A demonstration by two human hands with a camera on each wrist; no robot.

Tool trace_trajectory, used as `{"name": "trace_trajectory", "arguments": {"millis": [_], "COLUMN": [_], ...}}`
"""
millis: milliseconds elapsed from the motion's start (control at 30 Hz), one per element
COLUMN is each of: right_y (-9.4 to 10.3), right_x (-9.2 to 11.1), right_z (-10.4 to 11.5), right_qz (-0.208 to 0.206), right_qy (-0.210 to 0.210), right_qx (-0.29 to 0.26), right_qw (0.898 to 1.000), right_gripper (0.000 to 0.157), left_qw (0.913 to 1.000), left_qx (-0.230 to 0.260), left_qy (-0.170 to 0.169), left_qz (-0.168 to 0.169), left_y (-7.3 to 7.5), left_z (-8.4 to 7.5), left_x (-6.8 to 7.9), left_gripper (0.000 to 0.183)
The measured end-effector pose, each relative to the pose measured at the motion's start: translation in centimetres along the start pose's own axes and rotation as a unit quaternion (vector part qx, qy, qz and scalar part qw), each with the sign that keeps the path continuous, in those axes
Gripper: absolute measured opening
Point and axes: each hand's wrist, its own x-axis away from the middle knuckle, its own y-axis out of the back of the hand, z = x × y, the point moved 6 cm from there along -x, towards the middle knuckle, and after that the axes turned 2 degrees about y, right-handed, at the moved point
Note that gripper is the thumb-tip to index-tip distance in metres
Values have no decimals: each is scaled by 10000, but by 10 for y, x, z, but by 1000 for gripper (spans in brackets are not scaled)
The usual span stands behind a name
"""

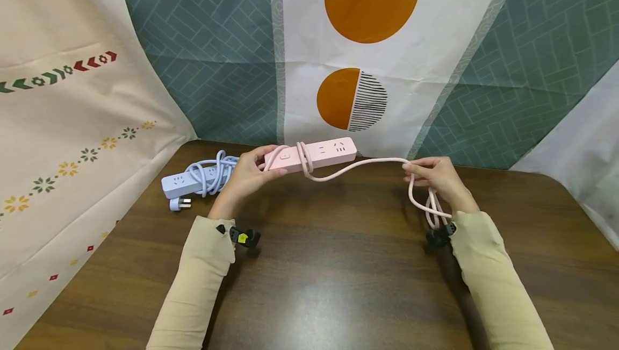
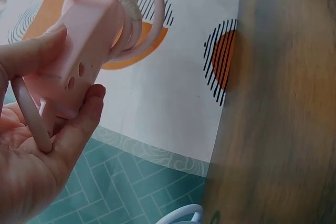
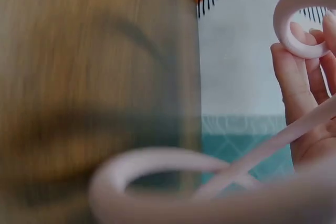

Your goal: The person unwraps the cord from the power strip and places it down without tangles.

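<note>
Pink power strip (image 1: 320, 152), held up by the left hand (image 1: 245, 176), is right of the blue strip (image 1: 181, 182); farther right, the right hand (image 1: 439, 177) pinches its cord (image 1: 382, 159). The head view shows its sockets (image 1: 340, 146); the left wrist view, two holes (image 2: 81, 69) instead. Cord loops wrap its oblong body.

Pink power strip (image 1: 323, 153) aloft, slightly tilted; pink cord (image 1: 387, 159) looped round, trailing right

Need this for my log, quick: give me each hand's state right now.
Left hand: holding one end of the pink power strip.
Right hand: pinching the pink cord.
</note>
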Motion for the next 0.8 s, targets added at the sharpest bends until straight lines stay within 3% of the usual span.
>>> {"name": "trace_trajectory", "arguments": {"millis": [233,467,667,800], "right_y": [25,44,65,82], "right_x": [8,15,23,26], "right_z": [-7,-10,-10,-7], "right_qz": [96,15,38,-52], "right_qy": [-97,-221,-356,-166], "right_qx": [125,729,383,509], "right_qw": [9998,9971,9986,9986], "right_gripper": [9,6,9,13], "left_qw": [9999,9996,9990,9983], "left_qx": [33,154,77,-21], "left_qy": [-9,8,-76,-173], "left_qz": [127,241,424,556], "left_y": [-6,-12,-18,-20], "left_z": [-3,-4,-6,-9], "left_x": [1,1,0,3], "left_gripper": [54,55,56,54]}}
